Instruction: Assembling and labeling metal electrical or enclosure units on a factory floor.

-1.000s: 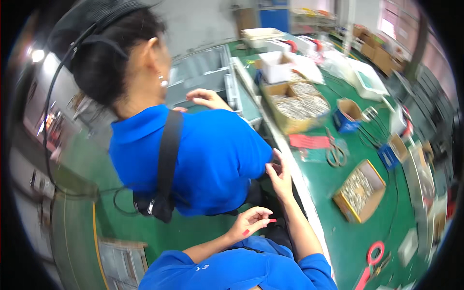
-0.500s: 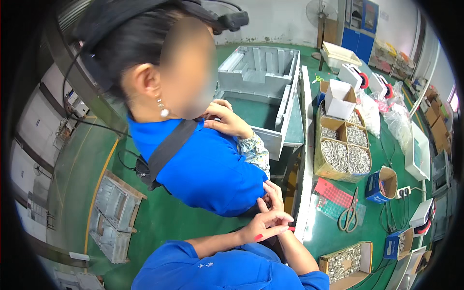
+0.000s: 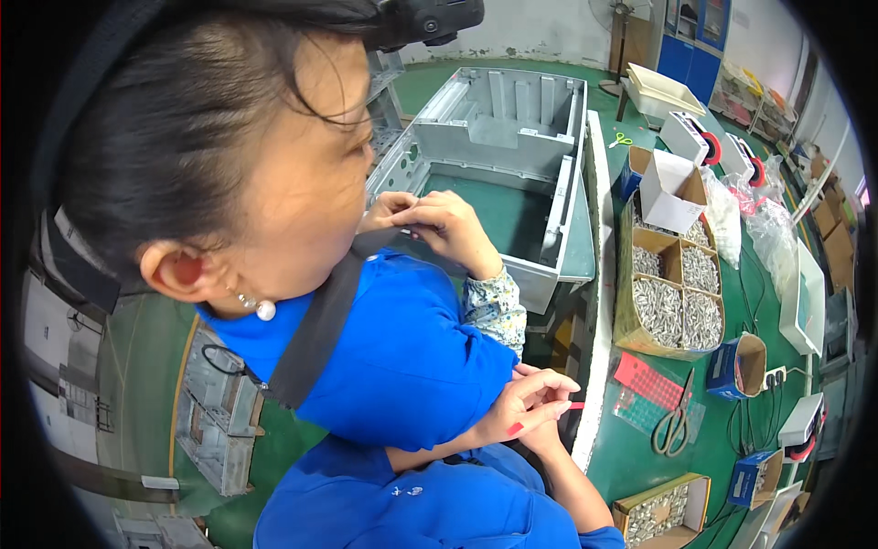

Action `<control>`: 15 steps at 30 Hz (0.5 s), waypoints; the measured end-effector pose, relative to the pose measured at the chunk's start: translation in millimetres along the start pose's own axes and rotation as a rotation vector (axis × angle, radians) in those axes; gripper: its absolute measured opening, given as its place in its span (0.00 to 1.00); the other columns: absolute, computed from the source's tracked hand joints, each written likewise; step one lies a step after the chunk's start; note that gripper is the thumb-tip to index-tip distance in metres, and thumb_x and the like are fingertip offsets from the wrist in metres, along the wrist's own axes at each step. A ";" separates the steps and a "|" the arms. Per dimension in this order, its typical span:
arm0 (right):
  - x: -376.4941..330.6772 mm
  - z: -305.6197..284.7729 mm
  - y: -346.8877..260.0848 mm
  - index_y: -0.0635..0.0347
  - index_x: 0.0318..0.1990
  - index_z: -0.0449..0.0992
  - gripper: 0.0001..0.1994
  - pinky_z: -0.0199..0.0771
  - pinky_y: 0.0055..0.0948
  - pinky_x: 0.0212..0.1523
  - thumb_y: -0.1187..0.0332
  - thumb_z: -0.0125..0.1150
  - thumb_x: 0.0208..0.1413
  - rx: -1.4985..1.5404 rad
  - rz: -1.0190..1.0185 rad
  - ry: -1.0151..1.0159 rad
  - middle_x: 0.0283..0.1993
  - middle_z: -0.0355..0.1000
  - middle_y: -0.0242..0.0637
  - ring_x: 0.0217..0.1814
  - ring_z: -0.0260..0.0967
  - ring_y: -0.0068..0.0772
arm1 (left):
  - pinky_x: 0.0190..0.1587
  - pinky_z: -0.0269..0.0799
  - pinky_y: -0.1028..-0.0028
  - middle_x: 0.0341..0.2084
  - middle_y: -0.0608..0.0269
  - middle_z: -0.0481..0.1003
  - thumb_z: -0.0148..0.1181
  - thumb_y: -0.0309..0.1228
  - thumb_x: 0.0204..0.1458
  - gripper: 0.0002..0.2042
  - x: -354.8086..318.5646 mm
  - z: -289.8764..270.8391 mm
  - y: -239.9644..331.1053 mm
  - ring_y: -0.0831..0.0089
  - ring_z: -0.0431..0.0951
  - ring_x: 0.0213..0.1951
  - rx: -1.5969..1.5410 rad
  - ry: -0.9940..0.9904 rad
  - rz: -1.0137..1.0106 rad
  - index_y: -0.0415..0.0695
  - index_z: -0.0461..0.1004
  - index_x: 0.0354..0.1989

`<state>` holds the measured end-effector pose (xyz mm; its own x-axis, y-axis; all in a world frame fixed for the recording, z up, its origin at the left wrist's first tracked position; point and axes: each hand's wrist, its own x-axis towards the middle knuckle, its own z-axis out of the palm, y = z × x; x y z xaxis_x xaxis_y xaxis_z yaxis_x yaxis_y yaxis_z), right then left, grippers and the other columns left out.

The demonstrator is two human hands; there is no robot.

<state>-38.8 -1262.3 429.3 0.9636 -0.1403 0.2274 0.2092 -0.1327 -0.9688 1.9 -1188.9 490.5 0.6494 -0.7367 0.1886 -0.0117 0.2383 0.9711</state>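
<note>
Four hands (image 3: 512,412) show (two of them a co-worker's (image 3: 455,229)), alongside two pairs of scissors (image 3: 681,408), three dispensers (image 3: 680,135) with red rolls (image 3: 712,148), three blue boxes (image 3: 722,368), one white box (image 3: 665,196), one red sheet (image 3: 646,377) and two cartons (image 3: 625,306) of metal parts (image 3: 657,311).

"What's the divided carton (image 3: 625,284) made of?"

"Matt cardboard; the small parts (image 3: 657,311) in it are shiny metal."

"And the bench (image 3: 622,457) beneath the carton?"

"A smooth green top with a soft sheen. In front of the carton, the scissors (image 3: 679,414) look metal, the red sheet (image 3: 647,379) thin and smooth."

"Left of the carton?"

"A satin grey housing (image 3: 540,151), metal or plastic, I can't tell. The co-worker's blue shirt (image 3: 402,357) is soft matt cloth, and the red patch (image 3: 515,429) on the left hand (image 3: 529,407) looks smooth."
</note>
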 end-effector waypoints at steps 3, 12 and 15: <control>6.2 8.9 -0.3 0.61 0.43 0.67 0.16 0.64 0.25 0.38 0.75 0.56 0.42 0.015 -0.011 -0.023 0.43 0.61 0.41 0.39 0.63 0.30 | 0.37 0.63 0.80 0.29 0.64 0.65 0.49 0.17 0.47 0.11 1.0 -14.6 9.0 0.79 0.67 0.34 -0.025 0.057 0.032 0.35 0.65 0.41; 25.8 -33.1 2.9 0.66 0.38 0.69 0.12 0.64 0.26 0.39 0.75 0.54 0.43 0.069 0.040 0.038 0.35 0.66 0.42 0.39 0.65 0.33 | 0.33 0.65 0.81 0.27 0.63 0.65 0.47 0.16 0.47 0.12 13.0 -47.5 6.5 0.79 0.67 0.30 -0.148 0.196 0.158 0.37 0.63 0.42; 34.2 -50.3 -67.8 0.71 0.40 0.67 0.14 0.64 0.31 0.42 0.71 0.51 0.48 0.397 -0.267 -0.250 0.37 0.67 0.46 0.42 0.65 0.41 | 0.35 0.66 0.80 0.28 0.64 0.64 0.47 0.16 0.47 0.14 22.5 -57.5 4.9 0.78 0.67 0.30 -0.101 0.197 0.192 0.38 0.62 0.44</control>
<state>-28.4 -1307.4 507.7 0.8682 0.0921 0.4877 0.4526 0.2563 -0.8541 60.2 -1168.0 491.2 0.7781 -0.5369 0.3260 -0.0791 0.4310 0.8989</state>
